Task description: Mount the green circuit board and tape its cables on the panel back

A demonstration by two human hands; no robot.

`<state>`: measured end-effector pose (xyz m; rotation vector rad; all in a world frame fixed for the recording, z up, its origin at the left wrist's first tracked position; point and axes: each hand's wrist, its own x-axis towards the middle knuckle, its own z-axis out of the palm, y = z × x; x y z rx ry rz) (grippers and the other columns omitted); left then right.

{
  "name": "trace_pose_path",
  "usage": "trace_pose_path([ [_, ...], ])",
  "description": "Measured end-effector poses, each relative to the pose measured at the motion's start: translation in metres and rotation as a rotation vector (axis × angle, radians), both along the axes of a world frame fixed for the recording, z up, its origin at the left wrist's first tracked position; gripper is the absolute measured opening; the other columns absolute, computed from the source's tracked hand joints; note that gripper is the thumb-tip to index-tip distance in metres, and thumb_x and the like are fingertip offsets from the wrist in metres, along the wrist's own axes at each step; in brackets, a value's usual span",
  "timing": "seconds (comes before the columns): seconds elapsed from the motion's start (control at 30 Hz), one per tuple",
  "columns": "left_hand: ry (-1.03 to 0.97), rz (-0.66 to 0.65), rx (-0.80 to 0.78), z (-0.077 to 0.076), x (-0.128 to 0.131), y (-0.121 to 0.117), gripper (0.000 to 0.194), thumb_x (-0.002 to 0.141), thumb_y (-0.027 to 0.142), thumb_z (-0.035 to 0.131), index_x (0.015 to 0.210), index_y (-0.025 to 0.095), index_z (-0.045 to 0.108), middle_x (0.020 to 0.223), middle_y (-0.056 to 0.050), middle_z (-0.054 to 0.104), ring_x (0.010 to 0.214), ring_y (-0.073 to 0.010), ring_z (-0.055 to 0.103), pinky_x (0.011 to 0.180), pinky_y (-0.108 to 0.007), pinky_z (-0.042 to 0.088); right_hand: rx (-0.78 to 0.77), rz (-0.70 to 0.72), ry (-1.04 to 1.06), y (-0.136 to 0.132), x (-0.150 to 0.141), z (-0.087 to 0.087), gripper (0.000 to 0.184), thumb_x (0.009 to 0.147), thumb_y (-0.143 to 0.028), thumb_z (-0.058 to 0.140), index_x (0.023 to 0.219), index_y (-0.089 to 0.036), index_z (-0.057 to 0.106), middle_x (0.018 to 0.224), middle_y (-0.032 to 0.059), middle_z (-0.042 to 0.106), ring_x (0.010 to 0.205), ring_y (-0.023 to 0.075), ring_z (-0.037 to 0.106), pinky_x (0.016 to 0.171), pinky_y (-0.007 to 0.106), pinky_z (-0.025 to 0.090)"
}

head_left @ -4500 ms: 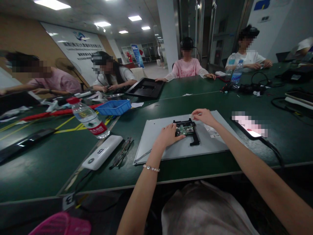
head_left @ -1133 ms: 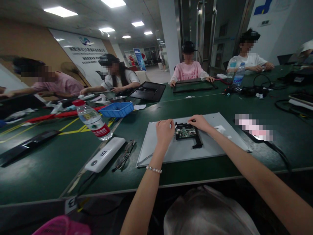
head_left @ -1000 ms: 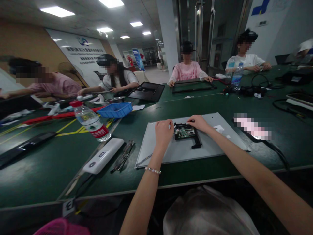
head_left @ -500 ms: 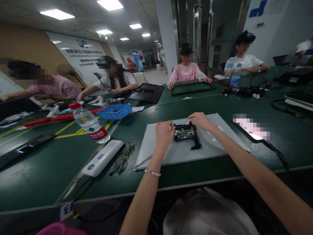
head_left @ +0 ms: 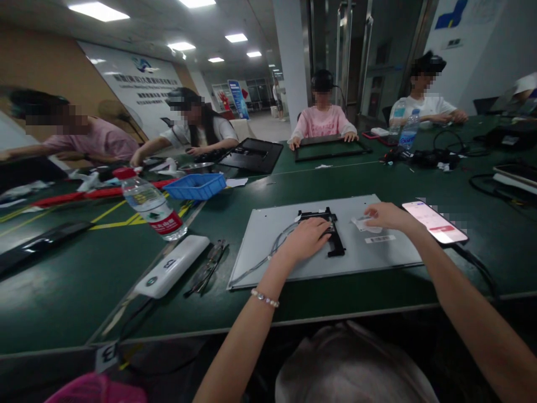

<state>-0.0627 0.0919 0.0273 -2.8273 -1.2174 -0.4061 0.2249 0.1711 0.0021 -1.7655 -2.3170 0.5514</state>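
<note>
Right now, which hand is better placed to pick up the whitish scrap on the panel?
Probably your right hand: it is nearest the scrap, while your left hand lies over the black bracket.

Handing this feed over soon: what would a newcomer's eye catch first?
Probably the lit phone at right, bright on the green table. Next, the grey panel at centre: left hand on a black frame, right hand near a pale scrap. At left, a red-capped bottle stands by the blue tray.
</note>
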Motion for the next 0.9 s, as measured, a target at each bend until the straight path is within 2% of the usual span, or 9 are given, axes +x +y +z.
trace_pose_path([
  [0.1, 0.014, 0.010, -0.003, -0.006, -0.001, 0.004, 0.034, 0.095, 0.023, 0.043, 0.126, 0.016, 0.057, 0.125, -0.010, 0.060, 0.115, -0.0200, 0.055, 0.100, -0.035, 0.042, -0.048, -0.013, -0.005, -0.007, -0.002, 0.006, 0.035, 0.071, -0.034, 0.069, 0.103, -0.018, 0.070, 0.102, 0.0100, 0.070, 0.088, 0.0256, 0.067, 0.072, 0.034, 0.053],
  [0.23, -0.018, -0.010, -0.013, -0.009, -0.003, 0.007, 0.033, 0.096, 0.021, 0.042, 0.124, 0.018, 0.059, 0.125, -0.009, 0.060, 0.113, -0.0190, 0.057, 0.099, -0.034, 0.044, -0.120, 0.002, 0.093, -0.013, -0.003, 0.010, 0.032, 0.069, -0.022, 0.067, 0.101, -0.019, 0.071, 0.103, 0.0088, 0.071, 0.083, 0.0235, 0.068, 0.066, 0.032, 0.053],
  [0.33, -0.062, -0.021, -0.037, -0.008, -0.003, 0.007, 0.033, 0.096, 0.022, 0.042, 0.123, 0.019, 0.060, 0.125, -0.009, 0.061, 0.113, -0.0186, 0.058, 0.099, -0.034, 0.045, -0.125, 0.028, 0.187, -0.013, -0.002, 0.010, 0.029, 0.067, -0.016, 0.066, 0.095, -0.021, 0.073, 0.101, 0.0068, 0.072, 0.083, 0.0220, 0.068, 0.072, 0.032, 0.054],
  [0.47, -0.108, -0.033, -0.061, -0.006, -0.003, 0.007, 0.032, 0.095, 0.021, 0.044, 0.121, 0.020, 0.061, 0.124, -0.008, 0.062, 0.112, -0.0182, 0.058, 0.099, -0.034, 0.045, -0.077, 0.048, 0.431, -0.016, -0.006, 0.015, 0.021, 0.072, -0.023, 0.066, 0.092, -0.019, 0.072, 0.097, 0.0075, 0.072, 0.088, 0.0223, 0.068, 0.081, 0.034, 0.052],
  [0.57, -0.123, -0.024, -0.069, -0.005, -0.002, 0.007, 0.031, 0.095, 0.022, 0.044, 0.120, 0.021, 0.062, 0.123, -0.007, 0.063, 0.112, -0.0178, 0.059, 0.100, -0.034, 0.045, -0.131, 0.132, 0.694, -0.025, -0.013, 0.026, 0.028, 0.073, -0.032, 0.069, 0.097, -0.017, 0.069, 0.100, 0.0090, 0.072, 0.095, 0.0230, 0.067, 0.083, 0.034, 0.052],
  [0.67, -0.111, -0.029, -0.073, -0.004, -0.001, 0.006, 0.030, 0.094, 0.021, 0.045, 0.118, 0.020, 0.063, 0.122, -0.008, 0.064, 0.113, -0.0180, 0.059, 0.101, -0.034, 0.045, -0.223, 0.254, 0.825, -0.036, -0.023, 0.037, 0.036, 0.071, -0.036, 0.072, 0.101, -0.017, 0.068, 0.103, 0.0098, 0.071, 0.099, 0.0231, 0.066, 0.087, 0.036, 0.051],
  [0.77, -0.123, -0.022, -0.069, -0.005, 0.000, 0.007, 0.030, 0.095, 0.021, 0.044, 0.119, 0.020, 0.062, 0.121, -0.008, 0.064, 0.112, -0.0181, 0.059, 0.101, -0.034, 0.045, -0.310, 0.403, 0.806, -0.045, -0.035, 0.041, 0.036, 0.069, -0.034, 0.073, 0.100, -0.016, 0.068, 0.101, 0.0087, 0.071, 0.098, 0.0211, 0.066, 0.090, 0.035, 0.049],
  [0.9, -0.132, -0.019, -0.086, -0.006, -0.001, 0.007, 0.030, 0.096, 0.024, 0.044, 0.120, 0.019, 0.062, 0.120, -0.008, 0.065, 0.112, -0.0180, 0.059, 0.101, -0.033, 0.044, -0.368, 0.537, 0.703, -0.047, -0.045, 0.034, 0.028, 0.071, -0.031, 0.070, 0.095, -0.017, 0.070, 0.100, 0.0060, 0.071, 0.096, 0.0181, 0.065, 0.091, 0.033, 0.049],
])
